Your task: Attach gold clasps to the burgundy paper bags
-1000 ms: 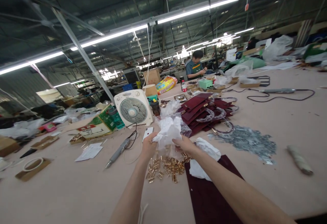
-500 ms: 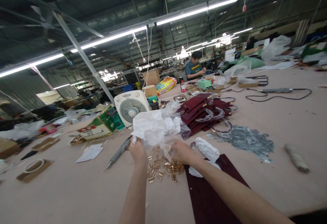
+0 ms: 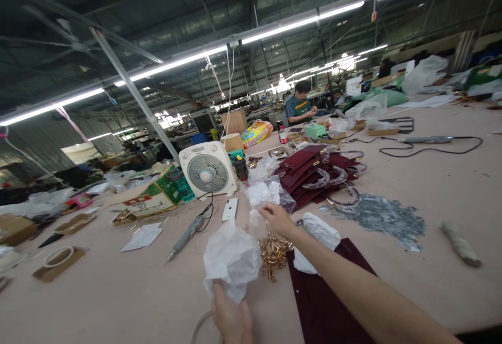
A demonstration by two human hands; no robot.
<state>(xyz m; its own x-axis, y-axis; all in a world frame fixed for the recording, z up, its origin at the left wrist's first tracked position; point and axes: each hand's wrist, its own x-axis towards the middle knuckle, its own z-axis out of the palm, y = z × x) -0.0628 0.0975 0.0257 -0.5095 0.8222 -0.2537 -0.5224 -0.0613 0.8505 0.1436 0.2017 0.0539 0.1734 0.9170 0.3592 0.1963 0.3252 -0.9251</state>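
Note:
My left hand (image 3: 231, 315) is closed on a crumpled sheet of white tissue paper (image 3: 232, 258) low in the middle of the view. A curved, pale handle-like loop (image 3: 199, 325) shows beside that hand; whether the hand holds it too, I cannot tell. My right hand (image 3: 277, 219) pinches a piece of thin clear plastic (image 3: 257, 224). Just below it lies a heap of small gold-coloured metal fittings (image 3: 272, 255). Near my right forearm are a white paper-wrapped bundle (image 3: 319, 231) and a flat dark red panel (image 3: 329, 302).
A stack of dark red bags (image 3: 309, 169) lies beyond my right hand, beside scattered grey metal pieces (image 3: 388, 221). A fan (image 3: 207, 171), a white phone (image 3: 229, 209) and a pen-like tool (image 3: 186, 237) are ahead to the left. A person (image 3: 300, 106) sits across the table.
My left hand has drawn the tissue paper down towards me, uncovering the phone. My right hand has moved slightly up, still with the clear plastic.

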